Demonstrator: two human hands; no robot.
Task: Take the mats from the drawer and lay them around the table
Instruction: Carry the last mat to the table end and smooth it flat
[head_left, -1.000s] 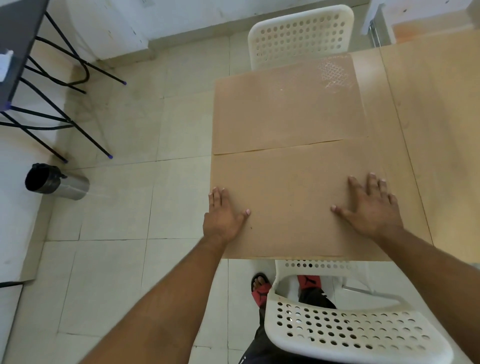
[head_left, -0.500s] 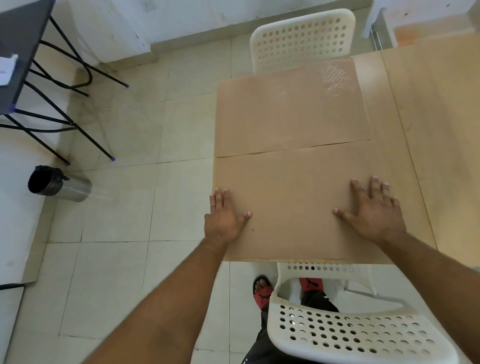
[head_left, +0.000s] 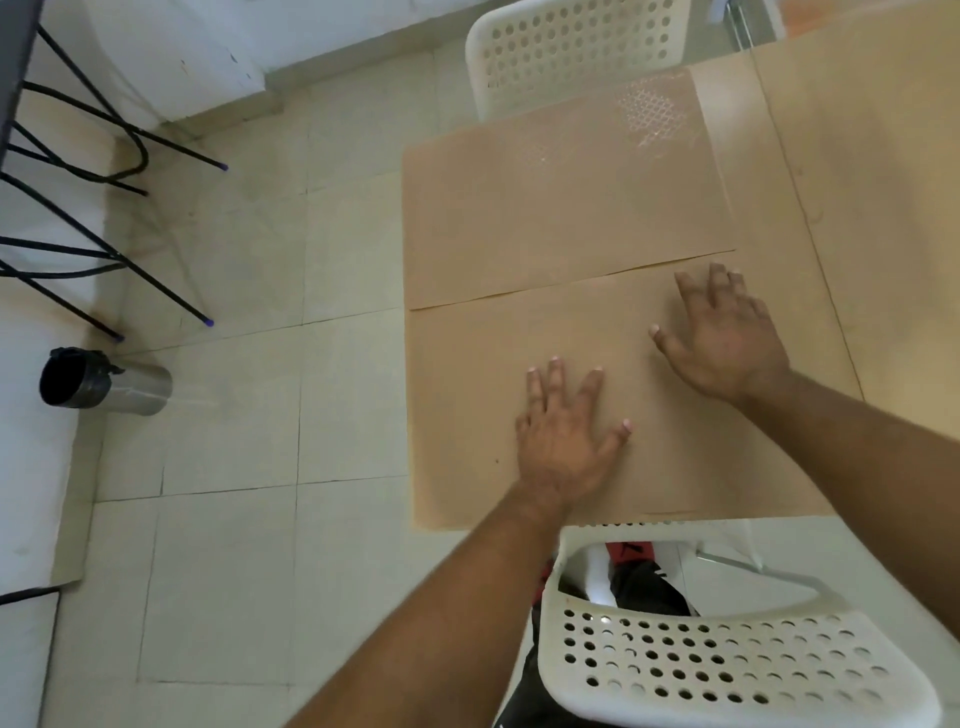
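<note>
From my head view, my left hand (head_left: 563, 436) lies flat on the near mat (head_left: 467, 405), fingers spread apart and gripping nothing; my right hand (head_left: 727, 338) lies flat too, fingers fanned apart, just past my left fingertips and to their right. The far mat (head_left: 545, 208) lies beyond my right fingertips, its edge meeting the near mat's along a thin seam. Both mats sit on the table (head_left: 883, 182), which runs on to the right of my right hand. The mat looks thin, light and fairly stiff, like card, likely to slide under my palms. To shift it I'd press and push, or pinch its edge below my left wrist, above the chair (head_left: 727, 670).
</note>
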